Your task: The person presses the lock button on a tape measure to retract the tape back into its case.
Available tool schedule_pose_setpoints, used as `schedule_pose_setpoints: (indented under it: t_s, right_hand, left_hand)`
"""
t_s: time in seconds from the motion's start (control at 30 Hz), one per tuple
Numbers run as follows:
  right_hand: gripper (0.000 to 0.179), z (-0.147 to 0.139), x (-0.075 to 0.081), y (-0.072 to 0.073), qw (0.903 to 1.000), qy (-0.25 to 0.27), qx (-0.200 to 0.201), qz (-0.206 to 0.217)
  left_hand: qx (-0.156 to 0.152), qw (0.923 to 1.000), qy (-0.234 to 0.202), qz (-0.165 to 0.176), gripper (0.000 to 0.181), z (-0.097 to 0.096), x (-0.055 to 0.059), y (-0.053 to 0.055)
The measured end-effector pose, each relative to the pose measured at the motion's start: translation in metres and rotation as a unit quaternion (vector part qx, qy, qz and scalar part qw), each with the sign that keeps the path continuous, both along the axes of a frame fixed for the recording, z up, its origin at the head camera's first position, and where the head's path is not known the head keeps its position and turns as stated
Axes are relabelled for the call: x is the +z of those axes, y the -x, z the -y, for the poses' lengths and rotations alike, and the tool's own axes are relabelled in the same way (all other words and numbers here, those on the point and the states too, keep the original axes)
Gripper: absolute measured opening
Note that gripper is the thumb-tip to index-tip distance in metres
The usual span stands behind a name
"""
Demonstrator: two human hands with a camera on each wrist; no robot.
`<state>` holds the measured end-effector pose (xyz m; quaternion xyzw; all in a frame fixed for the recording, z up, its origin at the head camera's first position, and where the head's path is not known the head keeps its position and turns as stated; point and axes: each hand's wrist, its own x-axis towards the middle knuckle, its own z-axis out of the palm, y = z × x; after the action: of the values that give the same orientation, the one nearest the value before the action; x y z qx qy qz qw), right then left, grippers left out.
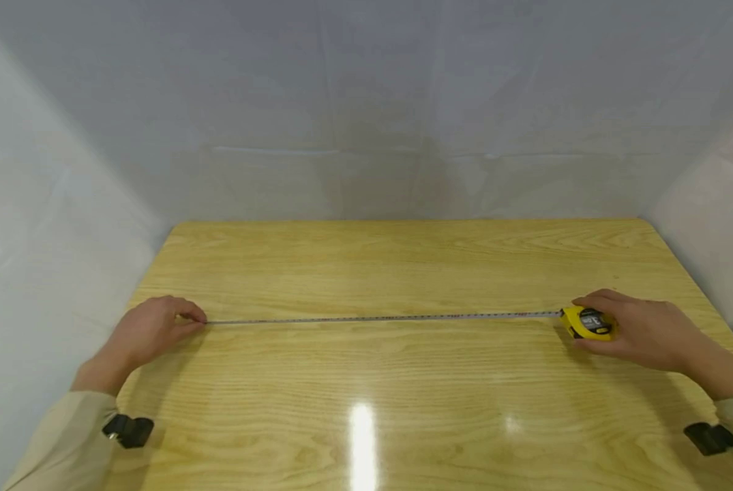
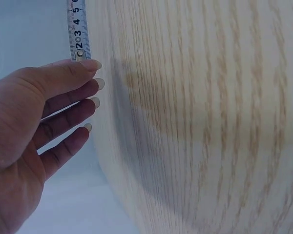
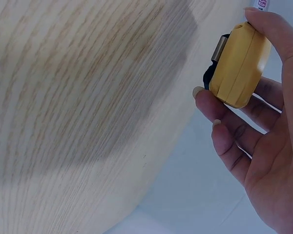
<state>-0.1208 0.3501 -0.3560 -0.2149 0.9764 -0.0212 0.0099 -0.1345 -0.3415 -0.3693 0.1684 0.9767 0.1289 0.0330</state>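
A yellow tape measure [image 1: 589, 323] with a dark label is gripped by my right hand [image 1: 651, 332] at the right of the table. Its pale blade [image 1: 384, 318] stretches straight across to the left side. There, my left hand [image 1: 151, 331] pinches the blade's end between thumb and fingers. In the left wrist view, the blade [image 2: 77, 29] shows low numbers just above my left thumb. The right wrist view shows the yellow case [image 3: 241, 66] with a metal clip, held between my right thumb and fingers. Part of the case is hidden by the hand in the head view.
Beneath the hands lies a wood-grain table [image 1: 366, 372] with rounded far corners. Pale sheeting [image 1: 366, 102] hangs behind it and at both sides. Black devices sit at the left cuff [image 1: 129, 431] and right cuff [image 1: 710, 438].
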Motion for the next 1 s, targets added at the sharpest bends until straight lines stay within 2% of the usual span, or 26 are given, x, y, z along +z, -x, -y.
schedule_pose_setpoints:
  t_s: [0.5, 0.8, 1.0]
  right_hand:
    - [0.072, 0.003, -0.001, 0.000, 0.9996, 0.012, 0.002, 0.025]
    - [0.071, 0.009, -0.001, 0.000, 0.9998, 0.012, 0.004, 0.018]
    - [0.070, 0.009, -0.002, -0.001, 0.9997, 0.012, 0.000, 0.022]
  left_hand:
    - [-0.004, 1.0000, -0.002, 0.002, 0.008, -0.005, -0.002, -0.001]
    - [-0.007, 1.0000, -0.002, -0.002, 0.009, -0.009, -0.003, -0.004]
    - [-0.016, 0.9998, 0.001, -0.009, 0.008, -0.015, 0.000, -0.004]
